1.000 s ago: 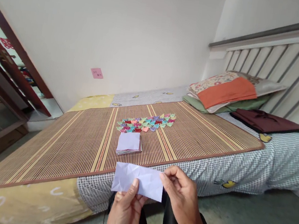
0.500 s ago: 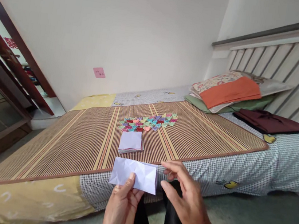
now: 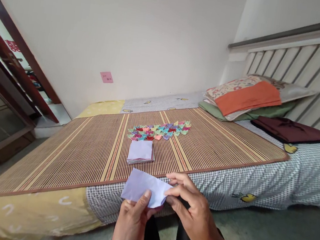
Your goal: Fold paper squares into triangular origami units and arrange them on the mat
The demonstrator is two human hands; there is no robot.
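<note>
Nearest, on the near side of the paper stack (image 3: 140, 151), the left hand (image 3: 130, 226) pinched a lilac paper (image 3: 142, 184), its thumb flat on top and its other fingers beneath. The right hand (image 3: 197, 207), nearer than the stack and to its right, had its fingers loosely curled at the paper's right end, the forefinger touching it; I cannot tell whether the thumb pinched it too. The stack itself lay on a striped mat (image 3: 84, 157) spread over the bed (image 3: 26, 214). Just beyond the stack, small folded paper pieces (image 3: 160, 130) of many colours stood close together in rows. Well to the stack's right lay a maroon cloth item (image 3: 291, 130), with piled pillows (image 3: 247, 98) farther back. Beyond the stack and to its left, a pink note (image 3: 106, 77) showed on the wall (image 3: 159, 33).
</note>
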